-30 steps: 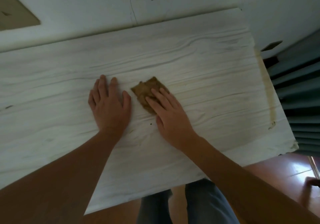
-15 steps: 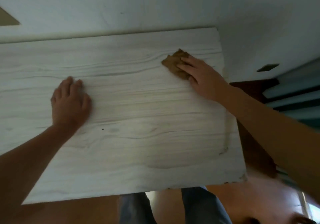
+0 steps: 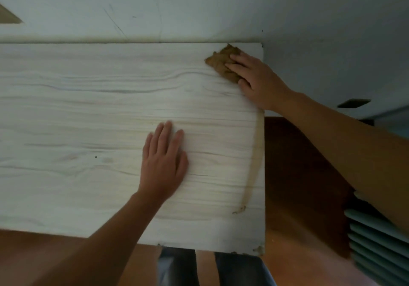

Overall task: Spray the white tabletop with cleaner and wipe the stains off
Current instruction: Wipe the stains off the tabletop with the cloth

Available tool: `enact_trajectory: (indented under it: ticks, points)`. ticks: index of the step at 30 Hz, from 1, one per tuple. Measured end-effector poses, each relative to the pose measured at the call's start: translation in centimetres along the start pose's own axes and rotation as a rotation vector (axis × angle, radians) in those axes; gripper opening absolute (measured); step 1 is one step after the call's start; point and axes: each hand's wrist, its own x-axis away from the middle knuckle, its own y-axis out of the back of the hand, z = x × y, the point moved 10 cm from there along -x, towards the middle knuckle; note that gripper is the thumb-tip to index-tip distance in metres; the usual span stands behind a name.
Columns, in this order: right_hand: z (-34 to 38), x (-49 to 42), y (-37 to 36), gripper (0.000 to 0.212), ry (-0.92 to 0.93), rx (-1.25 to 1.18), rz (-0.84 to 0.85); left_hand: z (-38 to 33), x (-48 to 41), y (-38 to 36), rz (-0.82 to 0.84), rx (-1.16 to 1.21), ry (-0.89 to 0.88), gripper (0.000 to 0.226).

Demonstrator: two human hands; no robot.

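Note:
The white wood-grain tabletop (image 3: 88, 113) fills the middle of the head view. A crumpled brown cloth (image 3: 221, 64) lies at its far right corner. My right hand (image 3: 254, 80) presses flat on the cloth with straight fingers. My left hand (image 3: 163, 161) rests flat on the tabletop, nearer to me and right of centre, fingers straight. A long yellowish stain (image 3: 254, 153) runs along the right edge of the top, ending in a dark mark (image 3: 239, 210). A small dark speck (image 3: 95, 157) sits left of my left hand. No spray bottle is in view.
A pale wall (image 3: 199, 9) stands directly behind the tabletop. To the right, beyond the table edge, are a brown floor (image 3: 298, 175) and grey-green slats (image 3: 380, 241). My legs (image 3: 210, 268) show below the near edge.
My right hand has slid the cloth from the table's middle to the far right corner. My left hand stays flat on the top, now nearer the right edge as the view shifted.

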Motion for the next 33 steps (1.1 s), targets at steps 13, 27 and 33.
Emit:
enact_trajectory:
  ticks: [13,27,33]
  points:
    - [1.2,8.8,-0.6,0.044,-0.007,-0.160,-0.051,0.0,0.0,0.2,-0.026,0.028,0.004,0.059]
    - [-4.4,-0.9,1.9,0.046,-0.175,-0.252,-0.169,0.0,0.0,0.3,-0.066,0.022,0.004,0.058]
    - [-3.8,1.2,1.0,0.046,-0.240,-0.311,-0.227,-0.1,0.0,0.4,-0.068,0.026,0.007,0.057]
